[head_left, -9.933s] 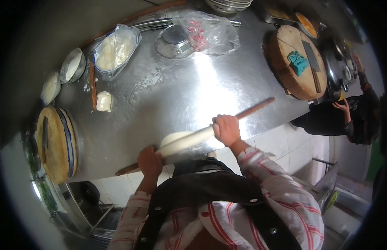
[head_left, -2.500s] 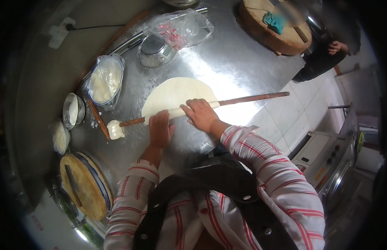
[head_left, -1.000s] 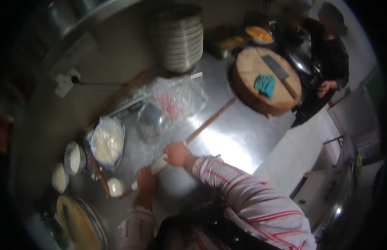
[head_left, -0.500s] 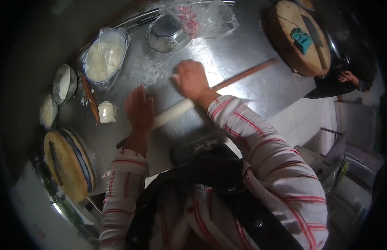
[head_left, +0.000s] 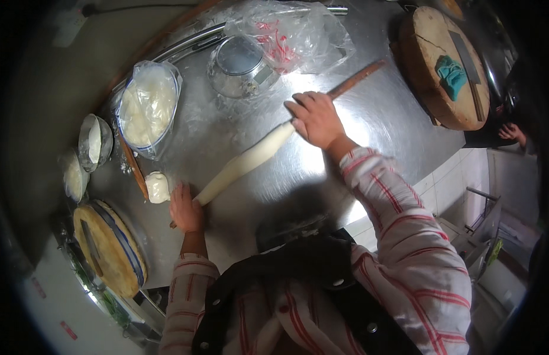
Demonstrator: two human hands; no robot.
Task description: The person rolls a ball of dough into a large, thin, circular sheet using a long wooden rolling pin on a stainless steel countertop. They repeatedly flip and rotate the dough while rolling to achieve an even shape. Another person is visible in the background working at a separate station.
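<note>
A long wooden rolling pin (head_left: 362, 77) lies slantwise over the metal table, with a pale sheet of dough (head_left: 245, 163) wrapped around its middle. My right hand (head_left: 317, 120) is closed over the pin at the far right end of the dough, the bare wood sticking out beyond it. At the near left end, my left hand (head_left: 187, 210) is closed over the pin; only a small tip of wood shows past it, and its fingertips are partly hidden. Just left of that hand sits a small lump of white dough (head_left: 157, 187).
A second wooden stick (head_left: 134, 168) lies by a plastic-covered basin of dough (head_left: 145, 106). Metal bowls (head_left: 96, 142) stand at the left. A kitchen scale (head_left: 239, 62) and plastic bag (head_left: 292, 38) are at the back. Round chopping boards with knives flank both sides; another person's hand (head_left: 511, 132) shows far right.
My hands have moved apart along the pin, the right outward to the right, the left nearer me to its end. More of the wrapped dough shows between them. The view has shifted slightly.
</note>
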